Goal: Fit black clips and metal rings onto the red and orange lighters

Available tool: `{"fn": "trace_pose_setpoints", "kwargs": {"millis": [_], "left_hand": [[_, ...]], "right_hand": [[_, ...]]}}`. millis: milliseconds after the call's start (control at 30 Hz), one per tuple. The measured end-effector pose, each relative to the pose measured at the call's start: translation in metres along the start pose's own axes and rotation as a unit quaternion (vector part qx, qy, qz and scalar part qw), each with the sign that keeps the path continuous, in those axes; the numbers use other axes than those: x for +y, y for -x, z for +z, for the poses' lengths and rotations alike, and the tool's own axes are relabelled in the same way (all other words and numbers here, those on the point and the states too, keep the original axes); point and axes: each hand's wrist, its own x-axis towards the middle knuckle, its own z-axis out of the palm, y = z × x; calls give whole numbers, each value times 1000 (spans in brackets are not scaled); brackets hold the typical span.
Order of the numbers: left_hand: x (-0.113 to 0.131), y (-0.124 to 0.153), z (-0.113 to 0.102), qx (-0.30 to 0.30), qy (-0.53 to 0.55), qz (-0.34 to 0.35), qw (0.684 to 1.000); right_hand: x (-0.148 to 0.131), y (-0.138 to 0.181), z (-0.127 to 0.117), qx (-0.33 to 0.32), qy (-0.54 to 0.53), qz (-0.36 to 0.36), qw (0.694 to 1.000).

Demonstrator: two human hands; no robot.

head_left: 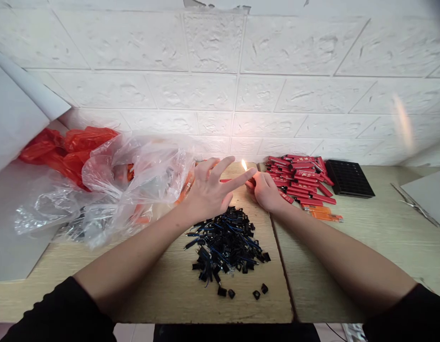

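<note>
My right hand (267,190) is closed around a lighter (253,182), most of which the fingers hide. A small yellow flame (244,165) burns at its top. My left hand (212,187) is open beside it with the fingers spread. The index finger of that hand stretches across to the lighter, close under the flame; whether it touches cannot be made out. Below both hands lies a heap of small black lighter parts (229,242), some with thin blue pieces. Right of the right hand is a pile of red lighters (301,178) with black ends.
Orange lighters (321,213) lie before the red pile. A black slotted tray (349,178) and scissors (415,205) are at the right. Clear plastic bags (141,166) and a red bag (77,149) fill the left. A white brick-pattern wall (212,90) stands behind the table.
</note>
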Motion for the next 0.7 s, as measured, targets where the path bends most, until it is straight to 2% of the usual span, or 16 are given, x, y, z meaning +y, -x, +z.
{"fn": "trace_pose_setpoints", "kwargs": {"millis": [67, 133, 233, 333, 433, 500, 567, 633, 700], "left_hand": [[-1, -1, 0, 1, -49, -74, 996], [-4, -2, 1, 38, -73, -164, 983], [-10, -1, 4, 86, -43, -224, 970], [-11, 1, 6, 88, 12, -225, 970], [-6, -1, 1, 51, 38, -149, 987], [-1, -5, -6, -28, 39, -72, 996], [2, -9, -10, -121, 49, -10, 991], [0, -10, -9, -149, 54, -23, 987], [-6, -8, -5, -120, 53, -102, 986]], "right_hand": [[0, 0, 0, -4, -6, 8, 1000], [-1, 0, 0, -9, -7, 14, 1000], [-2, 0, -1, -10, -7, 12, 1000], [-1, -1, 0, -10, -16, 17, 1000], [0, -1, 0, -11, -19, 18, 1000], [1, -1, 0, -10, -13, 7, 1000], [2, -1, -1, -3, -6, -6, 1000], [4, -2, -1, -3, -7, -6, 1000], [5, -2, -1, -13, -14, 5, 1000]]}}
